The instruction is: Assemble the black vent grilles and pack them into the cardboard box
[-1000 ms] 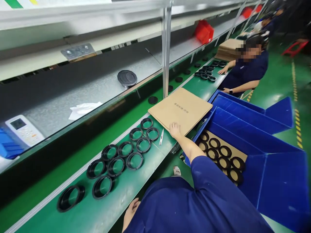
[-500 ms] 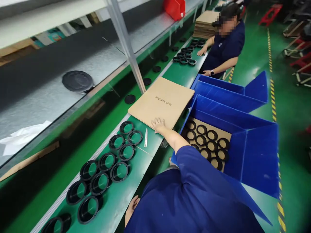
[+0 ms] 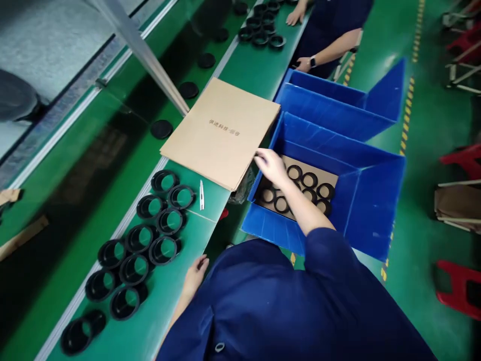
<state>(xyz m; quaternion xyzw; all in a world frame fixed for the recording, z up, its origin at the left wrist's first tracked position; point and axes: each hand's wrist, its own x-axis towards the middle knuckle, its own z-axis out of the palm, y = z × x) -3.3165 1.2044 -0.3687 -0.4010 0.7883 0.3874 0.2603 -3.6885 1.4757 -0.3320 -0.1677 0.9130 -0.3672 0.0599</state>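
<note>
My right hand (image 3: pixel 272 165) is at the right edge of a stack of brown cardboard sheets (image 3: pixel 221 133), its bent fingers closed on the edge of a sheet. Printed characters mark the top sheet. My left hand (image 3: pixel 196 273) rests by the front edge of the green bench, fingers loosely curled, with nothing visible in it. Between the stack and the bench's near part lies a white utility knife (image 3: pixel 202 194). Several black plastic rings (image 3: pixel 140 238) stand in rows on the bench to the left. Below my right forearm is a blue bin (image 3: pixel 372 205) with black rings on a cardboard layer.
A second blue bin (image 3: pixel 338 108) stands behind the first. A co-worker's hands are near more black rings (image 3: pixel 263 25) farther along the bench. Black discs (image 3: pixel 161 129) lie on the green strip beyond a slanted metal post (image 3: pixel 143 55). Red stools (image 3: pixel 460 288) are at right.
My right hand has moved from lying spread on the top sheet to the stack's right edge, fingers now bent. The camera view has turned downward. My left hand stays by the bench edge.
</note>
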